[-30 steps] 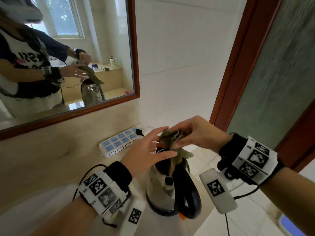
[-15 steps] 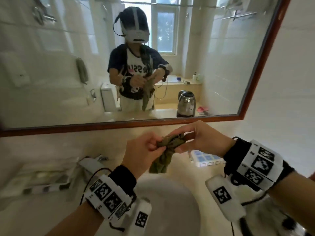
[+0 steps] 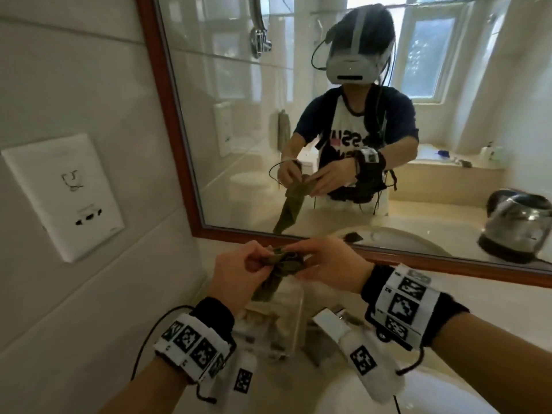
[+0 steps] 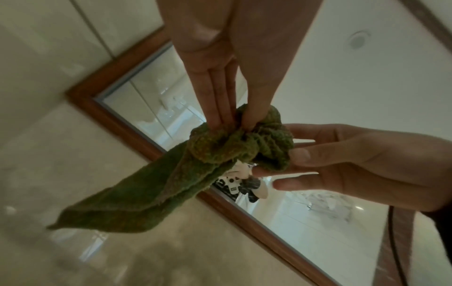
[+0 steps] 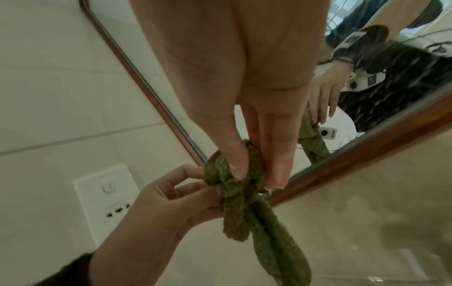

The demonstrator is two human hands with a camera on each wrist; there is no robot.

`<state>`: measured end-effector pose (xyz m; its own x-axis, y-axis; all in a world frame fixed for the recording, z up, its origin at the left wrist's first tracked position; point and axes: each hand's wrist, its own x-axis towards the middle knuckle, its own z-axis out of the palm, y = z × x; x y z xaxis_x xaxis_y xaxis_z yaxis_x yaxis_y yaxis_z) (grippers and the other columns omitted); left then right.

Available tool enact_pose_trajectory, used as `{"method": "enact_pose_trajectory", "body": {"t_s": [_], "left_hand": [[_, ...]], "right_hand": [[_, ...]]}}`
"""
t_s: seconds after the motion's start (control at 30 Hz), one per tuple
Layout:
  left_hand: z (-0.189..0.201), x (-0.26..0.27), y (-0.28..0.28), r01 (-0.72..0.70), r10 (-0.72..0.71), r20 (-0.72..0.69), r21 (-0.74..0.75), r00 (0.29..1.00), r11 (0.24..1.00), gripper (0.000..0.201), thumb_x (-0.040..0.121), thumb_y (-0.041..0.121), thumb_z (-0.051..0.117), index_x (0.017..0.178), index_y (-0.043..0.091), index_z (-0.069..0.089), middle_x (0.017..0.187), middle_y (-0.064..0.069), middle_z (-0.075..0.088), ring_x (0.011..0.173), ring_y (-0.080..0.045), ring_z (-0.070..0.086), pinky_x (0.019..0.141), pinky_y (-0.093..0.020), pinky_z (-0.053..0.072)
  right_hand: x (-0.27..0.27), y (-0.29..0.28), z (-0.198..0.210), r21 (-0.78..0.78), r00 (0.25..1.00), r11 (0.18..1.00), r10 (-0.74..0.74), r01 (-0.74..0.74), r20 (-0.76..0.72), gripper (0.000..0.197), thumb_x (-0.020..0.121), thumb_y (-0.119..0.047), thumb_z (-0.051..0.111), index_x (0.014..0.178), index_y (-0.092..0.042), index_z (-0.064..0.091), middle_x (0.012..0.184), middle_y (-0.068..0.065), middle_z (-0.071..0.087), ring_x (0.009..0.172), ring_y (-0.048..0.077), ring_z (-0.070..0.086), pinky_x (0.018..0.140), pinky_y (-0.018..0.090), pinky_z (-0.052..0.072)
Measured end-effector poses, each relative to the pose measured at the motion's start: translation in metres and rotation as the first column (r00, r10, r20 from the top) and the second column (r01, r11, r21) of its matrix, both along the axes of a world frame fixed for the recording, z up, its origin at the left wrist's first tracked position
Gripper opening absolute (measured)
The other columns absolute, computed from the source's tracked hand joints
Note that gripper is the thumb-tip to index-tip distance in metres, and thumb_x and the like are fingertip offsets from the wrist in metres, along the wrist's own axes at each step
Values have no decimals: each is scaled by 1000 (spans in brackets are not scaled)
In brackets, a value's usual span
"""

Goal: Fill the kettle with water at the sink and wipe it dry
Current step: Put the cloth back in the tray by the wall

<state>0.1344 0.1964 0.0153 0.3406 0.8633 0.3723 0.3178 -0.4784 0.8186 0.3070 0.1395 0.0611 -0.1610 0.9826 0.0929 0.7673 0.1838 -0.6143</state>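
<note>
A crumpled green cloth (image 3: 283, 264) hangs between my two hands above the counter, just under the mirror. My left hand (image 3: 239, 273) pinches one side of the bunched top. My right hand (image 3: 331, 267) pinches the other side with thumb and fingers. In the left wrist view the cloth (image 4: 220, 152) trails down to the lower left. The right wrist view shows the cloth (image 5: 244, 193) hanging in a long fold. The steel kettle (image 3: 519, 231) shows only as a reflection at the mirror's right edge.
A clear plastic tray (image 3: 286, 312) sits on the counter under the cloth. The chrome faucet (image 3: 331, 321) stands to its right, beside the white basin (image 3: 343, 395). A wall socket plate (image 3: 62, 195) is on the tiles at left. The wood-framed mirror (image 3: 179, 144) rises behind.
The view has swung left, away from the kettle, to the mirror and the counter's left end. Both hands carried the cloth off the kettle, and my left hand took hold of it.
</note>
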Motion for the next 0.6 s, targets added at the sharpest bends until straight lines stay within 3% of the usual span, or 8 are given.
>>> {"method": "enact_pose_trajectory", "body": {"t_s": [0.1,0.17,0.27,0.4,0.47,0.6], "left_hand": [[-24,-16,32,-47,44,-31,-84,999,995,34,73,-1,69,66,31,59,74,0,68,73,-20,66,71,-30,56],[-47,-22,45,-64,51,-81,-158,995,985,33,74,1,69,65,31,58,75,-3,68,76,-23,66,74,-34,57],[-85,-32,59,-58,23,-131,-269,991,961,35,74,0,67,66,33,58,79,-5,67,83,-27,65,80,-42,55],[-118,-41,66,37,-114,-188,-370,976,928,52,68,0,64,68,52,63,85,2,68,91,-25,65,87,-47,52],[-122,-41,68,53,-137,-212,-360,968,931,55,70,0,62,71,55,62,91,0,69,93,-22,65,87,-45,53],[-93,-27,59,33,-108,-244,-293,964,955,47,77,0,61,76,46,55,85,10,61,89,-19,63,85,-40,54]], "right_hand": [[-20,44,-28,-17,1000,1000,-16,17,16,37,81,-6,65,117,-16,64,109,-3,66,97,10,59,86,19,47],[-28,64,-54,-94,999,995,-21,25,39,37,81,-10,65,118,-13,63,117,3,64,106,18,59,93,30,49],[-37,85,-88,-243,986,970,29,12,163,31,84,-16,61,115,-13,64,113,10,67,104,25,61,92,40,50],[-39,95,-112,-381,972,924,70,21,224,39,86,-8,57,124,-16,58,125,8,61,113,25,58,97,37,48],[-36,94,-115,-395,973,918,59,36,225,41,87,-7,58,127,-14,54,132,8,55,119,22,53,99,33,46],[-26,77,-103,-350,963,935,45,52,264,39,88,-12,58,127,-12,55,131,8,56,120,24,53,99,32,46]]}}
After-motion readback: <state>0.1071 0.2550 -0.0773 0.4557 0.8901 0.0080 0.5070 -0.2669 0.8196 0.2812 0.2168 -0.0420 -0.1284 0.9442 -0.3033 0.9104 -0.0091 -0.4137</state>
